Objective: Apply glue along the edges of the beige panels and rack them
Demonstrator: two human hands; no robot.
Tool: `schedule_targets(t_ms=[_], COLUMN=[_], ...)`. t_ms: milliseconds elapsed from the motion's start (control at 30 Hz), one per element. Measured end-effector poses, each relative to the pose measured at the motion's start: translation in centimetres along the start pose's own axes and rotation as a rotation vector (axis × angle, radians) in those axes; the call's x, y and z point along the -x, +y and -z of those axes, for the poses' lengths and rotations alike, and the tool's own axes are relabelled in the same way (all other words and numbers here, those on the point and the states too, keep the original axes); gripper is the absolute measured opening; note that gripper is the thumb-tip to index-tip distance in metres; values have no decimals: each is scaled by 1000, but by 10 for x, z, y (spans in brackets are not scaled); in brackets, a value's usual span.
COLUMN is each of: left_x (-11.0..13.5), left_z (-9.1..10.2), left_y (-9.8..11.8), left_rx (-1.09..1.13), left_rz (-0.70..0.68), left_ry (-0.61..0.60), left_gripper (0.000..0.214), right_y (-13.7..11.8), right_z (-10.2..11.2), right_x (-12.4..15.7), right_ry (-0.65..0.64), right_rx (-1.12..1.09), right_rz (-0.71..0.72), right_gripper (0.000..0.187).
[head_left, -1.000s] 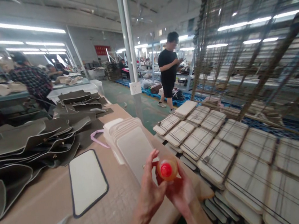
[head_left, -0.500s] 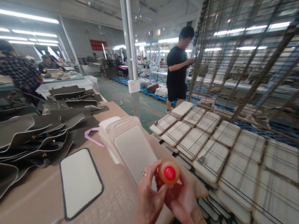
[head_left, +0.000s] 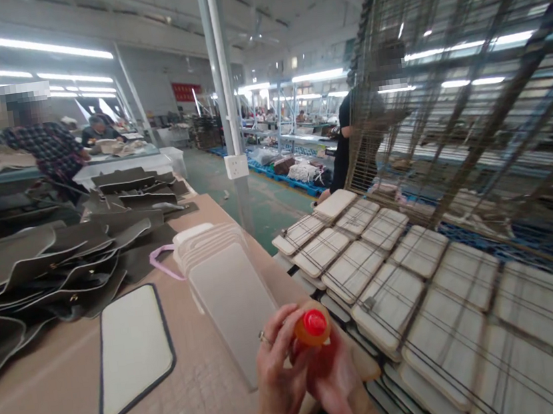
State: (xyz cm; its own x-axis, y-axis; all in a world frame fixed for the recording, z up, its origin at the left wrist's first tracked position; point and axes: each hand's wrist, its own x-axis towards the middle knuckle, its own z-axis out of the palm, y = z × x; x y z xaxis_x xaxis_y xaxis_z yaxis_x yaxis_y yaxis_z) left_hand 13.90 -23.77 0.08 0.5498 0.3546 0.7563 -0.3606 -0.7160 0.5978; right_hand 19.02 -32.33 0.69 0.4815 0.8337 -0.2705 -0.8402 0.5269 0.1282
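Both my hands hold a small orange bottle with a red cap [head_left: 314, 325] low in the middle of the view, over the table's right edge. My left hand [head_left: 277, 375], with a ring on one finger, curls its fingers around the bottle's neck just under the cap. My right hand [head_left: 334, 380] wraps the bottle's body from below. A fanned stack of pale rounded panels [head_left: 223, 287] lies on the brown table [head_left: 50, 376] just beyond my hands. One pale panel with a dark border [head_left: 133, 349] lies flat to the left.
Dark grey cut pieces [head_left: 56, 261] are piled at the table's left and back. A wire rack [head_left: 415, 270] with several pale panels slopes away on the right. A person in black [head_left: 344, 145] stands behind the upright racks. A person in plaid [head_left: 51, 154] works far left.
The view has swung slightly right and the person in black has walked behind the upright racks. My left fingers have closed further around the bottle's neck near the cap.
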Motion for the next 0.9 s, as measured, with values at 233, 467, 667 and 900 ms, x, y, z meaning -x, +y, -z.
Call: schedule_targets(t_ms=[233, 467, 667, 900], left_x=[-15, -41, -53, -56], left_z=[-7, -12, -26, -34], left_y=[16, 6, 0, 2], left_rx=[138, 238, 536, 754], left_rz=[97, 276, 412, 640], left_ry=[-254, -236, -252, -287], left_gripper=[50, 12, 11, 8], right_y=[-34, -47, -53, -64], right_z=[1, 5, 3, 5], right_x=[5, 6, 7, 5], right_ry=[-18, -57, -48, -75], right_rx=[44, 32, 73, 114], right_rz=[-109, -88, -94, -98], right_gripper=[21, 29, 28, 36])
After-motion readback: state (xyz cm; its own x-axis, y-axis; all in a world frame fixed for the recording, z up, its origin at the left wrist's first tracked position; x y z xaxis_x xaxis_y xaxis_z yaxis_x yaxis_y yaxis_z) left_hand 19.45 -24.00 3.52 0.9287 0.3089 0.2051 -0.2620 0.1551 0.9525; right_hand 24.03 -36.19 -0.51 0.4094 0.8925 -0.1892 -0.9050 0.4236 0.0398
